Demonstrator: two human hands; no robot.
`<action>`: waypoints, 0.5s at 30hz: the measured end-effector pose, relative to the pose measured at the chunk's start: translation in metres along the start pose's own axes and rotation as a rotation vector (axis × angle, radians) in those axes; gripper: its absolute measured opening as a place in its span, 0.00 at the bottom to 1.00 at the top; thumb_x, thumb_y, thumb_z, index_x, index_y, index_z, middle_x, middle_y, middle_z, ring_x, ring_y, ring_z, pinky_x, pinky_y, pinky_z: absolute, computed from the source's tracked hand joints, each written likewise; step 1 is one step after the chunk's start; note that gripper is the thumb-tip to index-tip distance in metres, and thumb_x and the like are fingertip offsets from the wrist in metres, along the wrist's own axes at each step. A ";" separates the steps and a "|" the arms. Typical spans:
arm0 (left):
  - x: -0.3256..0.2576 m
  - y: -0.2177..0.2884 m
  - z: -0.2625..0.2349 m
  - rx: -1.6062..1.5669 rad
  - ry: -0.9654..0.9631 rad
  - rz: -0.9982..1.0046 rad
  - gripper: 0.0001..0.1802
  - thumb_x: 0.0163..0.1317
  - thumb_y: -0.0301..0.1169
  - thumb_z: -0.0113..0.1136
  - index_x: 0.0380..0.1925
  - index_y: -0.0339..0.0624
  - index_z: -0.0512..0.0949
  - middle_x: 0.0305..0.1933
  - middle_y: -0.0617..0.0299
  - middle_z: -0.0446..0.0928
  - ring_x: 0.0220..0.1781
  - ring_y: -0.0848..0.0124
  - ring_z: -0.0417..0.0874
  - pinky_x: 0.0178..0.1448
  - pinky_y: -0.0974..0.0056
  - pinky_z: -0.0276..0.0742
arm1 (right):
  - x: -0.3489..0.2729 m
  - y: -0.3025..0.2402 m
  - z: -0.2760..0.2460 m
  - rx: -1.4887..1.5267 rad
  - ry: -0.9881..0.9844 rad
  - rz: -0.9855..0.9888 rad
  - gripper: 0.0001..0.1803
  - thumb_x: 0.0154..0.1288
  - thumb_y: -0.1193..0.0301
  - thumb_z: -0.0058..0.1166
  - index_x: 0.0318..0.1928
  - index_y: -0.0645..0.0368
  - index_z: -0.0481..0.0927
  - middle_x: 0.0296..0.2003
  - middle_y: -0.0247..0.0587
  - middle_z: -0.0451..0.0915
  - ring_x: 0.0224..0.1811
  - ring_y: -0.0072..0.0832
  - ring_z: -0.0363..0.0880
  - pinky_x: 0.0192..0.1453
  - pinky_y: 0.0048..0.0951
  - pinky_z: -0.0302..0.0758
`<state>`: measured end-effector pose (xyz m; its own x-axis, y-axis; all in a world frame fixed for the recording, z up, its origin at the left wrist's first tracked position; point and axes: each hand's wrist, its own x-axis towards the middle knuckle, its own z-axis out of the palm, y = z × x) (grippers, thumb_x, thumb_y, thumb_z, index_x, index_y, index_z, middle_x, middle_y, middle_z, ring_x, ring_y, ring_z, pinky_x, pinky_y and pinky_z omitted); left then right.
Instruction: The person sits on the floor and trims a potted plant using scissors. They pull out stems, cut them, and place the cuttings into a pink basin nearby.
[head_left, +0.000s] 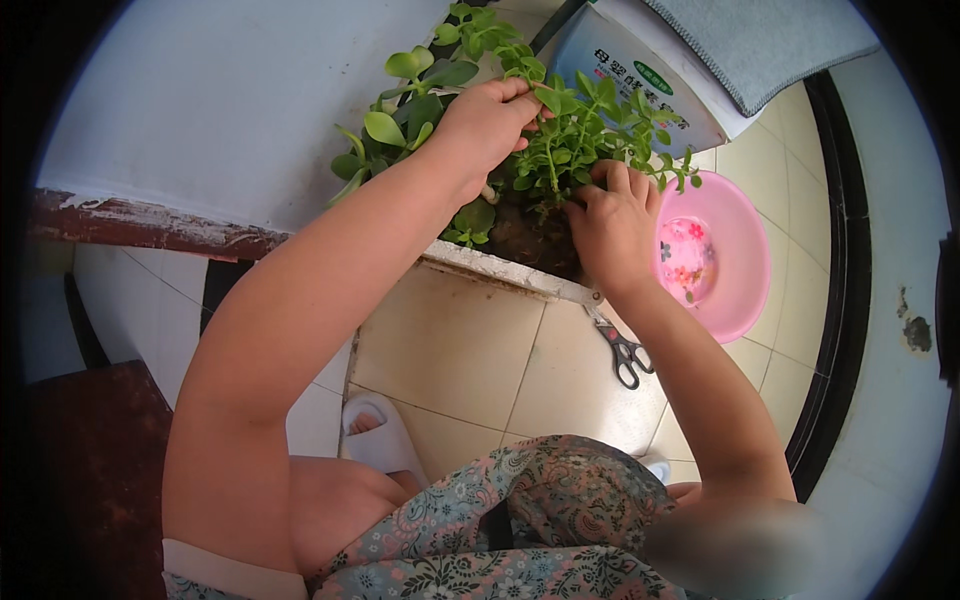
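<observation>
A pale tiled floor [445, 340] runs beneath everything, with a pink basin [757, 255] standing on it at the right and a white box [600, 45] under a grey cloth [770, 45] behind. In the middle is a planter [505, 276] with a chipped white edge, holding dark soil [525, 240], a small-leaved plant [560, 150] and, farther left, a broad-leaved plant [385, 128].

As far as can be judged, the handling is partway at most: the small-leaved plant stands in the planter, both hands are in among it, and no cut stem lies in view. Black-handled scissors [612, 338] lie by the planter's near right corner, in neither hand. The basin shows a flowered bottom and perhaps one small leaf.

The left hand [492, 125] has its fingers closed on upper stems of the small-leaved plant, which spreads just to its right. The right hand [618, 225] is bent at the plant's base, close above the soil; its fingertips are hidden, so I cannot tell whether it grips anything
</observation>
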<state>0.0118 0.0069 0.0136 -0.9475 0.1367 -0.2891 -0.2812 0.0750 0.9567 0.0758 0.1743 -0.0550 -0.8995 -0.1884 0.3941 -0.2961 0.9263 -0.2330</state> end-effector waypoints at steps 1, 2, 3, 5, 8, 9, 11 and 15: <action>-0.001 0.000 0.001 0.000 0.003 0.000 0.10 0.68 0.34 0.52 0.43 0.45 0.80 0.42 0.71 0.80 0.44 0.79 0.74 0.48 0.70 0.70 | 0.000 -0.002 0.002 0.009 0.016 0.014 0.06 0.47 0.69 0.64 0.28 0.55 0.86 0.43 0.34 0.75 0.52 0.37 0.68 0.61 0.39 0.60; -0.001 0.001 0.002 -0.001 0.006 0.001 0.10 0.68 0.34 0.52 0.43 0.45 0.80 0.42 0.71 0.80 0.44 0.79 0.74 0.48 0.70 0.70 | -0.001 -0.002 0.005 0.018 0.032 0.028 0.06 0.47 0.69 0.65 0.28 0.55 0.86 0.43 0.34 0.75 0.52 0.37 0.68 0.61 0.39 0.60; -0.002 0.001 0.003 0.000 0.010 0.001 0.11 0.68 0.34 0.52 0.43 0.45 0.80 0.42 0.71 0.80 0.44 0.79 0.74 0.48 0.70 0.70 | -0.001 -0.002 0.007 0.021 0.043 0.033 0.05 0.47 0.70 0.64 0.28 0.54 0.86 0.43 0.34 0.75 0.52 0.37 0.68 0.60 0.39 0.61; -0.003 0.002 0.003 0.007 0.007 0.015 0.11 0.67 0.34 0.52 0.44 0.45 0.80 0.41 0.71 0.80 0.43 0.79 0.74 0.48 0.70 0.70 | 0.000 0.000 0.011 0.027 0.065 0.043 0.04 0.47 0.70 0.63 0.27 0.53 0.85 0.43 0.34 0.74 0.51 0.37 0.69 0.60 0.39 0.62; -0.001 0.000 0.003 0.011 0.017 0.027 0.11 0.67 0.34 0.52 0.43 0.45 0.80 0.41 0.70 0.80 0.43 0.78 0.74 0.48 0.70 0.70 | 0.002 0.006 0.011 0.007 0.055 0.008 0.03 0.46 0.71 0.62 0.26 0.52 0.85 0.42 0.34 0.74 0.50 0.38 0.69 0.58 0.39 0.63; -0.001 -0.001 0.002 0.011 0.023 0.028 0.11 0.67 0.34 0.52 0.43 0.45 0.80 0.41 0.70 0.80 0.43 0.78 0.74 0.47 0.70 0.70 | 0.002 0.008 0.009 0.046 0.050 -0.002 0.03 0.46 0.71 0.61 0.25 0.53 0.84 0.41 0.34 0.74 0.50 0.38 0.69 0.59 0.40 0.62; -0.001 0.000 0.001 0.058 -0.015 0.014 0.13 0.68 0.35 0.51 0.48 0.46 0.78 0.44 0.71 0.79 0.47 0.79 0.75 0.49 0.71 0.70 | 0.003 0.014 0.002 0.122 0.042 -0.021 0.02 0.46 0.72 0.60 0.24 0.55 0.83 0.40 0.35 0.74 0.48 0.38 0.69 0.59 0.41 0.61; 0.001 0.000 -0.001 0.097 -0.037 0.013 0.14 0.69 0.35 0.51 0.50 0.46 0.78 0.46 0.72 0.79 0.49 0.80 0.74 0.50 0.71 0.69 | 0.007 0.031 -0.017 0.162 -0.021 -0.014 0.01 0.45 0.72 0.60 0.21 0.54 0.83 0.39 0.35 0.74 0.47 0.39 0.69 0.58 0.40 0.61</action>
<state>0.0104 0.0057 0.0132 -0.9442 0.1740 -0.2797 -0.2515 0.1676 0.9532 0.0659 0.2073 -0.0448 -0.9010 -0.2091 0.3801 -0.3550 0.8590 -0.3690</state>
